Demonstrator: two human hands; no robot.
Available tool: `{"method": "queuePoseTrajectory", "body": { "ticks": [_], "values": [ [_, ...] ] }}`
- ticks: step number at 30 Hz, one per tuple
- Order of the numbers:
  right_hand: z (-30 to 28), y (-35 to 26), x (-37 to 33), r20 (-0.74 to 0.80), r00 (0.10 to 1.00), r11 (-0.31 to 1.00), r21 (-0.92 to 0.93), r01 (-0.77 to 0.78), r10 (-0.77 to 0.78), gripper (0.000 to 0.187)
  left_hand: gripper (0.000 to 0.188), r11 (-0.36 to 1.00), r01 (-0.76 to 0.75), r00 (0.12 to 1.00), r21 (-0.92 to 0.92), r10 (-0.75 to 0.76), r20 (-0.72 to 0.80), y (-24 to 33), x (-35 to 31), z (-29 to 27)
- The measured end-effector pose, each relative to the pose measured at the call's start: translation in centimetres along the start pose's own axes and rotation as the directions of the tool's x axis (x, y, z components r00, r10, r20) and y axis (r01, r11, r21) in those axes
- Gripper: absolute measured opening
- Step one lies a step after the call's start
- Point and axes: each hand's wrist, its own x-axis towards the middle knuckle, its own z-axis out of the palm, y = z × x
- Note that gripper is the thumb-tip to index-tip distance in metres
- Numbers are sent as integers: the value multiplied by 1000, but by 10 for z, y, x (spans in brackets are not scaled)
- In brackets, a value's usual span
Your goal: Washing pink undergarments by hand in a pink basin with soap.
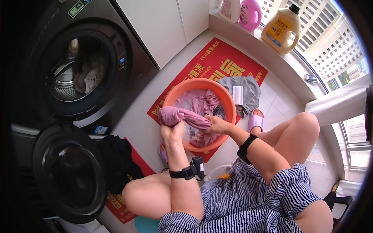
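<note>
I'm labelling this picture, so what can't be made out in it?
In the head view:
Left hand: some fingers hidden behind the twisted pink cloth.
Orange basin: bottom covered by its contents.
White bottle: top cut off by the upper edge.
Teal object: cut off by the lower edge, partly behind striped clothing; kind unclear.

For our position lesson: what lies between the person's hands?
In the head view, a twisted pink cloth stretches from the left hand to the right hand, above the orange basin.
</note>
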Motion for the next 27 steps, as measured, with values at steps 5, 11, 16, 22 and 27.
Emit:
{"method": "queuePoseTrajectory", "body": {
  "ticks": [5,11,16,22,27],
  "values": [
    [-24,2,-14,-421,906,714,624,318,-36,59,45,701,-455,440,550,713,-545,-58,26,27],
    [-6,-73,-18,-376,790,875,-196,443,-484,61,69,707,-82,667,702,563,-489,-73,14,-30],
    [32,-83,-15,-448,779,879,-395,268,-439,34,36,790,-226,746,570,517,-420,-69,6,-73],
    [-4,-51,52,-588,766,881,-469,-60,-261,31,26,830,-260,614,494,537,-579,-51,21,-131],
    [-51,-32,87,-692,719,845,-426,-323,-73,30,50,657,-145,217,740,750,-624,-39,33,-75]
  ]
}}
